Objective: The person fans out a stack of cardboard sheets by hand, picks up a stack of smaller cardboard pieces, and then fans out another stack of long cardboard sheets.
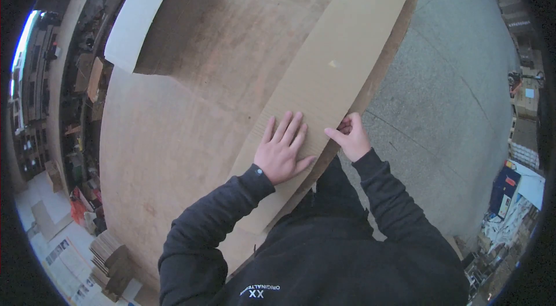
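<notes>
A long strip of brown corrugated cardboard (341,54) lies along the right edge of a wooden table (174,155), running from near my body to the far end. My left hand (282,152) rests flat on the strip with its fingers spread. At the strip's right edge, my right hand (352,137) is closed, with thumb on top and fingers curled at the border, gripping it. The fingertips beneath the edge are partly hidden.
A folded cardboard piece with a white face (145,10) stands at the table's far left. Cluttered shelving (87,74) runs along the left side. Stacked cardboard (110,254) is at lower left. Concrete floor (440,91) lies to the right, with piled goods (524,126) beyond.
</notes>
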